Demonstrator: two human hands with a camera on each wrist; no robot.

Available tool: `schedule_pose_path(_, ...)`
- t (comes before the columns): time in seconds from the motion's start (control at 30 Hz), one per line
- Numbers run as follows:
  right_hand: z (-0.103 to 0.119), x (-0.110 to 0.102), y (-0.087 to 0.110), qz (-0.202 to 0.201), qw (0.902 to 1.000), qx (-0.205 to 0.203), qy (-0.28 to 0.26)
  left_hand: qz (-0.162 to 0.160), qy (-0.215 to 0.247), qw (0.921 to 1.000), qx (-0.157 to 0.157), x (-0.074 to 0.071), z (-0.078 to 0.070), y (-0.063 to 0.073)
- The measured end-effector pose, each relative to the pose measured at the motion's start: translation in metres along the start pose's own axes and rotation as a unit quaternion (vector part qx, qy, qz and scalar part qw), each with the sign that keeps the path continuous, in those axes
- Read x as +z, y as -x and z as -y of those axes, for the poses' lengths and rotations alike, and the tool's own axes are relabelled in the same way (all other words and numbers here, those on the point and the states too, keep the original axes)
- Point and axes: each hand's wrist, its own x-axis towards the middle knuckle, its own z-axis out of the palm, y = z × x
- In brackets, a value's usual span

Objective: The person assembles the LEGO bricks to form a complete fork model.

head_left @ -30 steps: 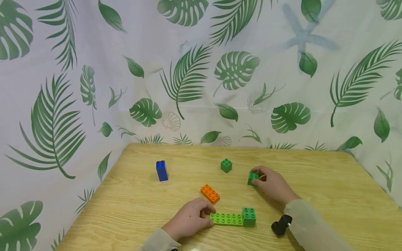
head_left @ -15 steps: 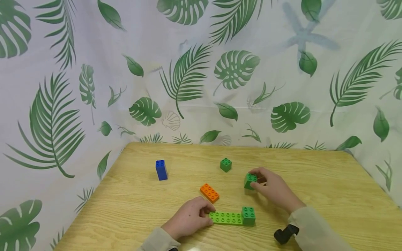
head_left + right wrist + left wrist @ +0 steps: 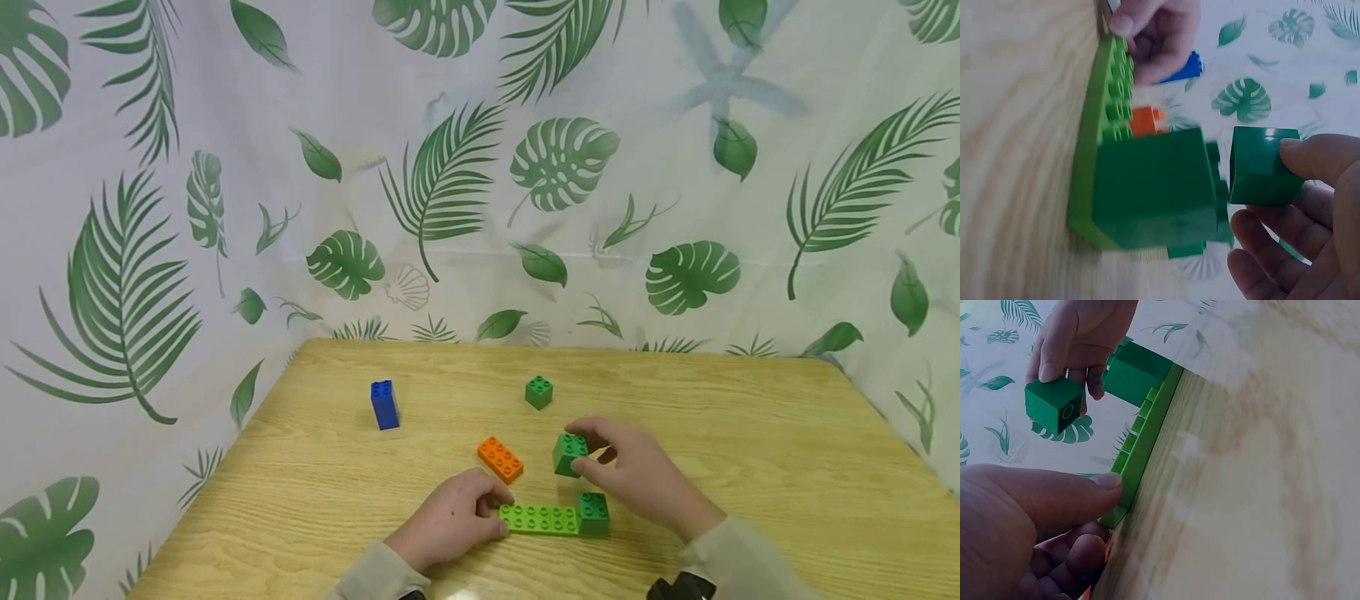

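Observation:
My left hand (image 3: 456, 515) pinches the near-left end of a flat light green studded brick strip (image 3: 538, 519) between thumb and fingers. At the strip's right end sits a dark green square brick (image 3: 593, 514), studs up. Just beyond that end, my right hand (image 3: 637, 475) holds a second dark green brick (image 3: 567, 455) by its sides. In the left wrist view this held brick (image 3: 1054, 405) hangs off the table, its hollow underside partly showing. The right wrist view has the held brick (image 3: 1265, 165) apart from the mounted one (image 3: 1157, 187), level with its studs.
An orange brick (image 3: 500, 460) lies flat behind the strip. Further back stand a third green brick (image 3: 538, 392) and a tall blue brick (image 3: 386, 405) to the left. A leaf-patterned curtain (image 3: 465, 200) rises behind the wooden table (image 3: 705, 400).
My right hand has lifted its green brick and brought it left and nearer, towards the strip's right end. The left hand keeps its hold on the strip, with little movement.

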Motion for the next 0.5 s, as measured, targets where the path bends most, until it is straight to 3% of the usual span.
schedule_pose_path(0.2, 0.009, 0.01, 0.011, 0.024, 0.9996, -0.009, 0.01, -0.001, -0.003, 1.0, 0.007, 0.0, 0.001, 0.0)
schedule_pose_path(0.5, 0.005, 0.028, 0.023, 0.063, 0.998, -0.004, 0.012, -0.001, -0.001, 1.0, 0.002, 0.0, -0.002, 0.002)
